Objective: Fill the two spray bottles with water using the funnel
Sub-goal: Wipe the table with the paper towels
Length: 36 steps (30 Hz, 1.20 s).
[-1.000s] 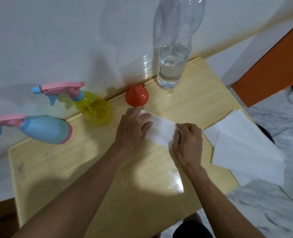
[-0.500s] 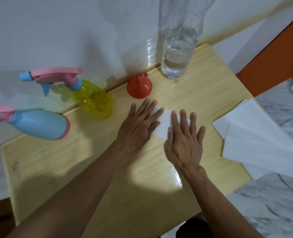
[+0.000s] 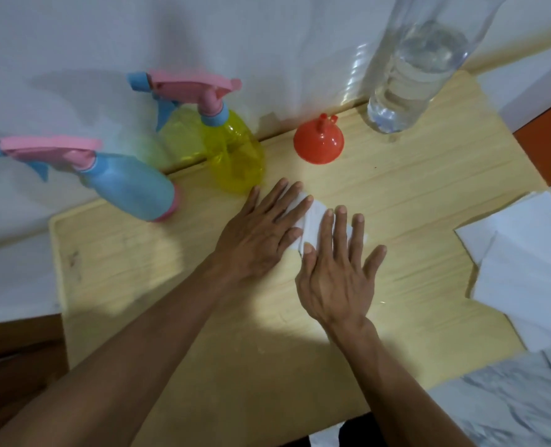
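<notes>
At left of frame the blue spray bottle (image 3: 132, 188) and the yellow spray bottle (image 3: 235, 156) stand capped, up-left of my left hand (image 3: 261, 233), the nearer one. Both hands lie flat, fingers (image 3: 295, 195) straight, pressing a white tissue (image 3: 314, 224); my right hand (image 3: 338, 272) is beside it. The orange funnel (image 3: 318, 143) sits mouth-down just above my fingertips, the water bottle (image 3: 406, 79) upper right. The wooden desk (image 3: 429, 195) looks damp; a white wall backs it.
</notes>
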Available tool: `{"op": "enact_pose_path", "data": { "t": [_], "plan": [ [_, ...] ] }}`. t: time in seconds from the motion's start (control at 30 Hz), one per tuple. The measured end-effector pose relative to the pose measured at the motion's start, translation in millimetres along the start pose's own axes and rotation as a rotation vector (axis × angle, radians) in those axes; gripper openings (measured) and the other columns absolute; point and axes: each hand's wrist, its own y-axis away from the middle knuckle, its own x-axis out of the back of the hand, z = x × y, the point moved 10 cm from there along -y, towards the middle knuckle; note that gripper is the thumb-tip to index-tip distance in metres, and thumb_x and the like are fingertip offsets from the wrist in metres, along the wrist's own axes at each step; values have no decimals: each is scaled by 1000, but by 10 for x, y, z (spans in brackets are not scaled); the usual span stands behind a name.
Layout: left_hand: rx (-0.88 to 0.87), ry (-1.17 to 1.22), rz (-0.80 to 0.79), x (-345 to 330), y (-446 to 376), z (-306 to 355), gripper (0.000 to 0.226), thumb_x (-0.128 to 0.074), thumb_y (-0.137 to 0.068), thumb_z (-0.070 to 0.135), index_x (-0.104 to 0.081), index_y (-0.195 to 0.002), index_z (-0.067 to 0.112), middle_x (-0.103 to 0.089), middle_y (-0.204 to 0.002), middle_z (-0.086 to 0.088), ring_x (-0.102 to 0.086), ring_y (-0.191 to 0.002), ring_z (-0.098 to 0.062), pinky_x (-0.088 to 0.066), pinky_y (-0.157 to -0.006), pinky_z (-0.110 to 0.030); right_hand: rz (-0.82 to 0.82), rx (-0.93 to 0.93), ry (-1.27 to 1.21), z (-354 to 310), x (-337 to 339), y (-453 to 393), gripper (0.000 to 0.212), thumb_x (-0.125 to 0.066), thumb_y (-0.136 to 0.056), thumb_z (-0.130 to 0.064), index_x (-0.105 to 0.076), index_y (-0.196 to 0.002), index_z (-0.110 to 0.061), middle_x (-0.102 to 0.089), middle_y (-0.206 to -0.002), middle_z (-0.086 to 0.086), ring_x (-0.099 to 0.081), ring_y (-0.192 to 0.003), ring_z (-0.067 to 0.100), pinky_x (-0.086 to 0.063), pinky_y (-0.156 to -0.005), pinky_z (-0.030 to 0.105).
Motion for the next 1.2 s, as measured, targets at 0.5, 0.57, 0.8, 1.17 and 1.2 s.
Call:
{"op": "enact_pose_path", "data": {
  "t": [0.5,0.57,0.8,1.17,1.2],
  "plan": [
    [288,39,34,-81,1161,-724,60,-20,-106,40,-17,-160,15,-15,-169,-5,-9,-156,-22,-16,-124,-51,-116,265,9,-1029,-296,271,62,-27,-106,-44,-13,-162,-20,-4,-171,0,3,-158,25,-6,-119,68],
    [372,56,39,-101,1331,-822,61,-18,-106,41,-14,-161,15,-11,-169,-4,-7,-157,-21,-13,-125,-51,-156,336,-3,-1225,-361,319,61,-25,-107,-44,-11,-162,-23,-3,-171,-2,5,-157,24,-3,-119,67],
    [601,105,79,-191,1866,-1035,62,-18,-105,40,-21,-159,11,-16,-168,-8,-11,-156,-27,-17,-122,-57,-197,550,-27,-1700,-473,436,58,-25,-108,-42,-11,-162,-25,-5,-171,-5,3,-158,23,-3,-119,68],
    [982,239,190,-355,2611,-819,62,-11,-106,46,-8,-162,20,0,-170,1,9,-156,-17,3,-126,-49,-232,1032,99,-2029,-549,545,58,-25,-105,-43,-22,-161,-27,-17,-169,-3,-10,-157,25,-7,-118,67],
    [1018,243,199,-375,2657,-765,61,-12,-106,44,-7,-162,20,1,-170,2,11,-156,-17,4,-126,-49,-232,1084,113,-2041,-543,555,57,-26,-105,-43,-24,-160,-28,-19,-169,-4,-12,-157,24,-10,-118,68]
  ]
}}
